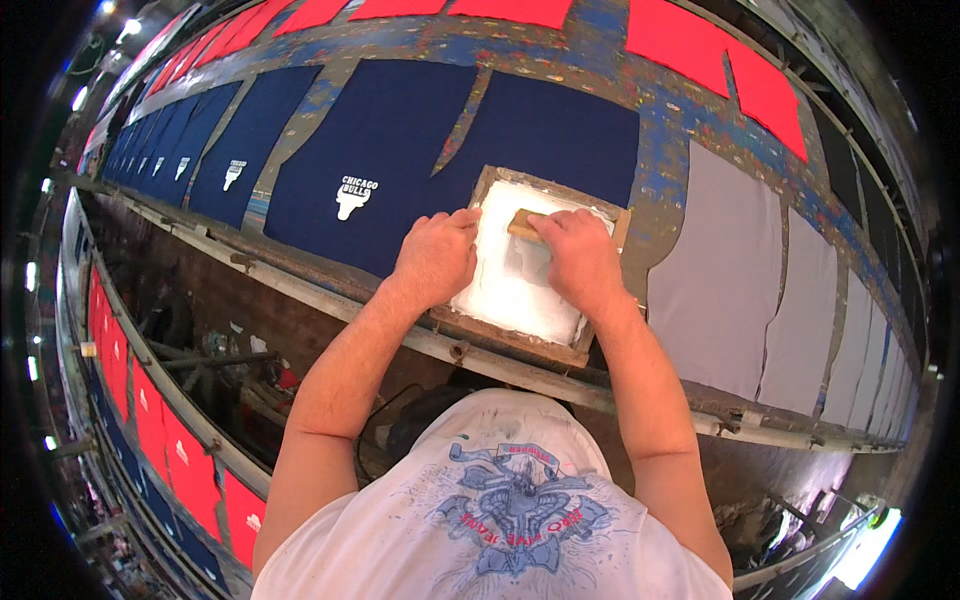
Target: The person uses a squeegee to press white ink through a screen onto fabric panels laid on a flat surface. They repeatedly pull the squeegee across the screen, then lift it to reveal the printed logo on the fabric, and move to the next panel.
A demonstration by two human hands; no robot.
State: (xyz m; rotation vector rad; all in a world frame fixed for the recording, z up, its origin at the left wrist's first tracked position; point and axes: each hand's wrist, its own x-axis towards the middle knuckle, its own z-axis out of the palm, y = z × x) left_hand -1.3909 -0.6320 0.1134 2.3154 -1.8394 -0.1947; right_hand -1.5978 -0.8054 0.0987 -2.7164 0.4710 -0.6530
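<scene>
Long print table, paint-spattered blue, is seen running diagonally across the view; both ends are bent away and lost at the fisheye rim. Dark navy fabric panels are laid along it to the left, grey panels to the right, red panels on the far side, cut off at the top edge. A white printed emblem is visible on the navy panel just left of the hands; smaller ones further left are too small to make out. A second row of red panels is seen lower left, partly hidden by the left arm.

Wooden-framed printing screen is set flat on a navy panel at the table's near edge; the fabric under it is hidden. Its mesh is coated in white ink, with a greyish patch near the middle, possibly the stencil area.

A wooden squeegee is lying across the far part of the screen, mostly covered. Right hand is closed over it, fingers curled down around the handle. Left hand is placed at the screen's left frame rail, fingers bent; whether it grips the squeegee's end or only presses on the frame cannot be told.
</scene>
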